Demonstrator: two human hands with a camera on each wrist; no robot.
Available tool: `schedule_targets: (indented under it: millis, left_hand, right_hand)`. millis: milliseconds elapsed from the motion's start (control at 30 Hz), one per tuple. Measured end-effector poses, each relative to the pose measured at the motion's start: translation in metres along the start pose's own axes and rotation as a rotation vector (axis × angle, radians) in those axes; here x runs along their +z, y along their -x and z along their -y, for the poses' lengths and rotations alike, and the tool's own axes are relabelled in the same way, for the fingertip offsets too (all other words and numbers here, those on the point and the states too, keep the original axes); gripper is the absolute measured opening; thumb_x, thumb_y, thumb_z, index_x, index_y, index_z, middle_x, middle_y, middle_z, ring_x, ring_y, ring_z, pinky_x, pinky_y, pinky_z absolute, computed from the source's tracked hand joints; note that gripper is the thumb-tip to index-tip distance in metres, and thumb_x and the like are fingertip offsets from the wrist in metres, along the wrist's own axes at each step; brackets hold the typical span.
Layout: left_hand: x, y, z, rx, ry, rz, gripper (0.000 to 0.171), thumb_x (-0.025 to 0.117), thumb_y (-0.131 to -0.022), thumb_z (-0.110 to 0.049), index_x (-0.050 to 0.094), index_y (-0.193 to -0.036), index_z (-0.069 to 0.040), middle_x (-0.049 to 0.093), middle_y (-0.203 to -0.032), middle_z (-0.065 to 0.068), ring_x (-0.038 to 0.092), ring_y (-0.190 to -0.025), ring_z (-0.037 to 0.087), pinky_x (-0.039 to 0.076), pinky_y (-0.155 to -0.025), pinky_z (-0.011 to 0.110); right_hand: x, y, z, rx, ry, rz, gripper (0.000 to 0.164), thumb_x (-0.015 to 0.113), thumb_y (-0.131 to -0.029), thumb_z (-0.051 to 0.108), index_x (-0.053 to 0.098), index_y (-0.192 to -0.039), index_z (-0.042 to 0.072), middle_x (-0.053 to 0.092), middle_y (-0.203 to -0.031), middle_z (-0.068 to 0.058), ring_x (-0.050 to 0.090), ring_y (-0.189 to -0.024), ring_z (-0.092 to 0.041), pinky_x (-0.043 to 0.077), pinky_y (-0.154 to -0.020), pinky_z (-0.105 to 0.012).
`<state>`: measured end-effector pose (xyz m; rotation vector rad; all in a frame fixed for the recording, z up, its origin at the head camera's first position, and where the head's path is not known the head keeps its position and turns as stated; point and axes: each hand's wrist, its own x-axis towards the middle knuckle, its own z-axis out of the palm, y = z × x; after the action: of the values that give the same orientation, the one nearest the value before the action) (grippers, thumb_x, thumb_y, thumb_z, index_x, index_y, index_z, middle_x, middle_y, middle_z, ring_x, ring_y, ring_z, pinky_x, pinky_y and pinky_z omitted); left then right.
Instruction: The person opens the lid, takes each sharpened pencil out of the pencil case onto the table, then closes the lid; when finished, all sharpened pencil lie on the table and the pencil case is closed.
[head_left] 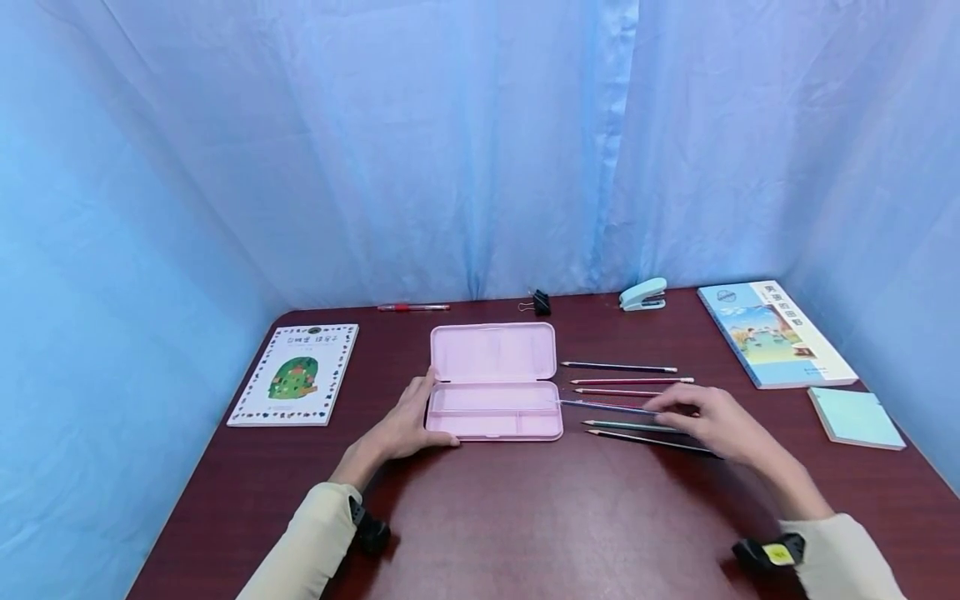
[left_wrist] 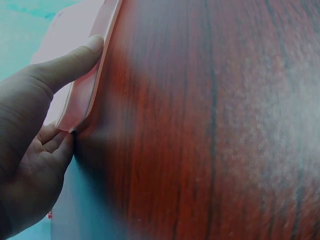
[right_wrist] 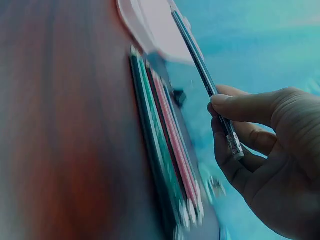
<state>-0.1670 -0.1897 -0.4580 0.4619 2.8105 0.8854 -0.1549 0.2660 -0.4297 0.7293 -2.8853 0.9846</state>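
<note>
A pink pencil case [head_left: 493, 327] lies on the table with its lid folded back and no pencils in its tray. My left hand [head_left: 406, 423] holds its left front corner: the thumb [left_wrist: 86, 55] lies along the front wall, the other fingers at the left side. Between thumb and fingers my right hand [head_left: 708, 417] pinches a dark pencil [right_wrist: 197, 59] near its eraser end. Its point reaches the case's right rim in the head view. Below it lie other pencils, among them a green pencil [head_left: 633, 427], a black pencil [head_left: 648, 441] and a red pencil [head_left: 632, 381].
A dark blue pencil [head_left: 618, 367] lies farthest back in the row. Along the back edge are a red pen [head_left: 414, 307], a black binder clip [head_left: 541, 302] and a stapler [head_left: 643, 294]. A white book [head_left: 296, 375] lies left; a blue book [head_left: 772, 333] and sticky notes [head_left: 857, 417] lie right.
</note>
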Motion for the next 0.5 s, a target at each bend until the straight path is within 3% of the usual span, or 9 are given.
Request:
schedule_targets:
  millis: [100, 267, 500]
  left_hand:
    - [0.000, 0.000, 0.000, 0.005, 0.003, 0.001, 0.121, 0.078, -0.065, -0.051, 0.002, -0.149, -0.010, 0.029, -0.140, 0.009, 0.029, -0.128, 0.020, 0.027, -0.104, 0.039]
    - [-0.001, -0.001, 0.000, 0.004, 0.000, 0.006, 0.121, 0.078, -0.065, -0.050, 0.001, -0.149, -0.011, 0.029, -0.139, 0.008, 0.029, -0.127, 0.020, 0.027, -0.104, 0.038]
    - [0.000, 0.000, 0.000, -0.008, -0.004, 0.002, 0.121, 0.078, -0.065, -0.052, 0.002, -0.149, -0.011, 0.030, -0.139, 0.008, 0.029, -0.127, 0.020, 0.028, -0.104, 0.039]
  right_hand:
    - [-0.008, 0.026, -0.010, 0.072, 0.000, -0.021, 0.015, 0.063, -0.087, 0.024, 0.069, -0.100, 0.030, 0.064, -0.097, 0.014, 0.054, -0.089, -0.001, 0.045, -0.073, -0.022]
    - [-0.010, 0.061, -0.020, 0.104, -0.008, -0.055, 0.017, 0.066, -0.085, 0.021, 0.069, -0.099, 0.029, 0.065, -0.095, 0.012, 0.055, -0.086, 0.001, 0.041, -0.072, -0.013]
    - [0.001, 0.085, -0.023, 0.108, 0.004, -0.056, 0.021, 0.068, -0.083, 0.017, 0.069, -0.097, 0.031, 0.064, -0.093, 0.014, 0.055, -0.083, 0.001, 0.041, -0.068, -0.014]
